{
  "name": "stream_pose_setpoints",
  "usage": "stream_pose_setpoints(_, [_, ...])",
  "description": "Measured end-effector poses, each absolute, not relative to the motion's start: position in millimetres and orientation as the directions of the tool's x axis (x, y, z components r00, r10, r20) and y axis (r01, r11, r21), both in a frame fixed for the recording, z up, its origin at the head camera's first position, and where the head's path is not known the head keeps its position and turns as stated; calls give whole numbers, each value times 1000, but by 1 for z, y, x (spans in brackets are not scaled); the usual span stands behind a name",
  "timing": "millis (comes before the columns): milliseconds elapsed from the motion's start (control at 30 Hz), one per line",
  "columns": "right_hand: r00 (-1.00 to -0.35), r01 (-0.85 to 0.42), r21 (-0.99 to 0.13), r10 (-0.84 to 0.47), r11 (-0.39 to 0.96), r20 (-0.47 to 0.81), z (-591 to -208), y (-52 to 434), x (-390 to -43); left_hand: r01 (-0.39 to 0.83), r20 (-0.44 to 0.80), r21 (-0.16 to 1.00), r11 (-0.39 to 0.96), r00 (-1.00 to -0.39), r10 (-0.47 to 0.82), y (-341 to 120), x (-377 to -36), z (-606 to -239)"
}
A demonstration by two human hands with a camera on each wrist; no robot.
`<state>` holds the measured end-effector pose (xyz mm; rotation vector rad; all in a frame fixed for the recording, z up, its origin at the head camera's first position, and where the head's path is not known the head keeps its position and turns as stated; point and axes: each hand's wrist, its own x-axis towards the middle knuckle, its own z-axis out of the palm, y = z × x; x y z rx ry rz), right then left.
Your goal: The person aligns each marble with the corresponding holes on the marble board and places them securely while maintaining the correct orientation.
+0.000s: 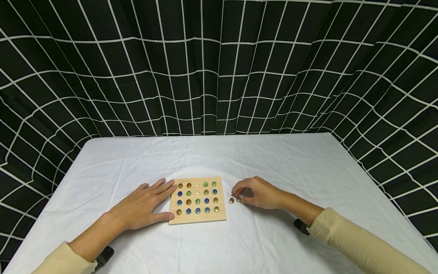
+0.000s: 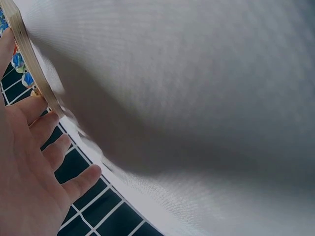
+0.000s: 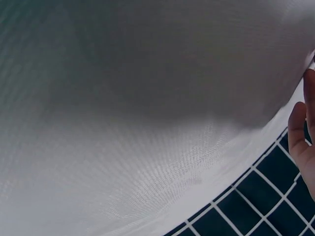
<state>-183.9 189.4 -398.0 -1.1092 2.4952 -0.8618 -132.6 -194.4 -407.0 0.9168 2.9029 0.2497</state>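
A pale wooden board lies flat on the cloth, set with rows of glass marbles in blue, green, amber and reddish brown. Two pale hollows show in its upper middle. My left hand rests spread at the board's left side, fingertips on its upper left corner and thumb at the lower left edge. Right of the board, the curled thumb and fingers of my right hand come round a brownish marble. Another brownish marble lies just left of it. The right wrist view hides both marbles.
A white cloth with light creases covers the table. Behind it and along both sides hangs a black curtain with a white grid. Dark wrist cameras sit beneath both sleeves.
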Motion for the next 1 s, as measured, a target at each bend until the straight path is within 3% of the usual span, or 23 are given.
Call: stream_pose_setpoints(1000, [-674,-624,-603,-733,497,94,-383,147,-198,573,-16,180,800,-811,585,-195,-132,-407])
